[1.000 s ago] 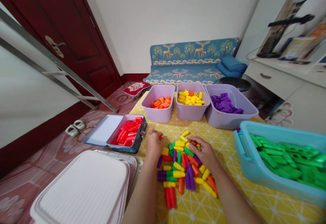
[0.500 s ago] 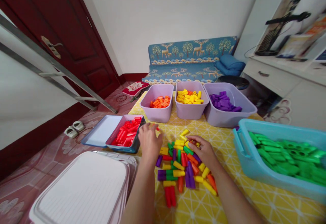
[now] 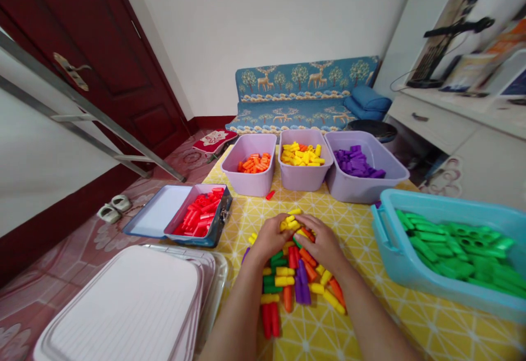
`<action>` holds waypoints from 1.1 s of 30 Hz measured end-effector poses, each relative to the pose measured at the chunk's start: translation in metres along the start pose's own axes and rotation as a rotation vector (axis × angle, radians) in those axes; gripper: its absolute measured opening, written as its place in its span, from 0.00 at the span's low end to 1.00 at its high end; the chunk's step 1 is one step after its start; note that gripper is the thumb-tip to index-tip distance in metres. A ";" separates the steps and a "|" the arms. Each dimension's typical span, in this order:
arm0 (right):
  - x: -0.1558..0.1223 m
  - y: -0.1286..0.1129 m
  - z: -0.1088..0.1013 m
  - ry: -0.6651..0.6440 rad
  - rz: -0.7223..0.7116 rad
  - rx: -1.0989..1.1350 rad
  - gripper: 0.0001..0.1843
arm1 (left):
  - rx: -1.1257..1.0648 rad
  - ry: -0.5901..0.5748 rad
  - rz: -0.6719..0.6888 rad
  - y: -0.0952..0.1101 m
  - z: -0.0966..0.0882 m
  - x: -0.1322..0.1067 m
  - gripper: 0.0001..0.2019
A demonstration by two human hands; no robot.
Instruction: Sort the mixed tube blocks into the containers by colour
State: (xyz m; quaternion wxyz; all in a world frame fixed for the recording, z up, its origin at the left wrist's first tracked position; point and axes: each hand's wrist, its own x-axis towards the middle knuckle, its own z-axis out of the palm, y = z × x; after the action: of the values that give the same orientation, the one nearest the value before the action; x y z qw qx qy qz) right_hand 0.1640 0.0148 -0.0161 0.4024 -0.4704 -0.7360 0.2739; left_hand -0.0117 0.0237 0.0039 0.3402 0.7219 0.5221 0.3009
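The counter [image 3: 355, 227] wears a yellow cloth with white geometric lines. On its right side sits a turquoise tub [image 3: 402, 272] with green pegs [image 3: 456, 251] inside. At near left is a stack of white lids [image 3: 123, 301]. Along the far edge stand three lilac bins: the right one [image 3: 365, 190], the biggest, holds purple pegs [image 3: 357, 162]; the middle one [image 3: 306, 179] has yellow pegs [image 3: 304, 155] with a little orange among them; the left one [image 3: 250, 184] contains orange pegs [image 3: 255, 164]. A hinged tin [image 3: 217, 227], its lid laid back, is filled with red pegs [image 3: 201, 210].

Between tin and tub lies a mixed pile of plastic pegs [image 3: 303, 284] in red, orange, yellow, green and purple. The left hand [image 3: 271, 235] and right hand [image 3: 322, 240] meet over its far part, fingers bent around yellow pieces; whether either grips one cannot be told. Smallest is a single red peg [image 3: 270, 195] on the cloth, just in front of the left bin.
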 end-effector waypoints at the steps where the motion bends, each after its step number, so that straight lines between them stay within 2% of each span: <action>1: 0.000 0.000 0.000 0.006 0.008 -0.004 0.23 | -0.046 0.027 -0.011 -0.002 0.002 0.000 0.17; 5: -0.002 0.000 0.001 0.066 0.064 0.039 0.22 | -0.194 0.092 -0.048 -0.006 0.005 0.000 0.20; 8: -0.002 -0.003 0.002 0.099 0.085 0.094 0.21 | -0.248 0.049 0.004 -0.003 0.003 0.000 0.18; 12: 0.000 -0.009 0.003 0.135 0.075 0.058 0.21 | -0.340 -0.010 0.066 0.002 0.000 0.000 0.19; 16: 0.001 -0.015 0.003 0.178 0.068 0.005 0.16 | -0.408 -0.019 0.085 0.005 -0.001 -0.002 0.19; 19: 0.001 -0.019 0.003 0.197 0.128 0.073 0.15 | -0.406 -0.005 0.068 0.005 0.001 -0.002 0.19; 21: 0.001 -0.022 0.004 0.206 0.187 0.236 0.16 | -0.359 0.054 0.033 0.003 0.002 -0.001 0.19; 24: 0.002 -0.024 0.003 0.208 0.277 0.480 0.17 | -0.194 0.223 0.029 -0.002 0.001 0.003 0.15; 27: 0.003 -0.023 0.001 0.178 0.353 0.552 0.18 | 0.060 0.333 0.037 -0.004 -0.006 0.013 0.15; 30: 0.002 -0.020 0.000 0.185 0.389 0.568 0.18 | 0.321 0.301 -0.058 -0.001 -0.013 0.027 0.20; 33: 0.001 -0.016 0.001 0.212 0.379 0.572 0.18 | 0.506 0.195 -0.190 0.006 -0.015 0.041 0.20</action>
State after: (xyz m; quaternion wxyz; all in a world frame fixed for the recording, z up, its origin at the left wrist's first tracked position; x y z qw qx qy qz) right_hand 0.1557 0.0096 -0.0035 0.5339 -0.4929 -0.4834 0.4883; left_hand -0.0085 0.0646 0.0209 0.1240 0.6994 0.6762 0.1956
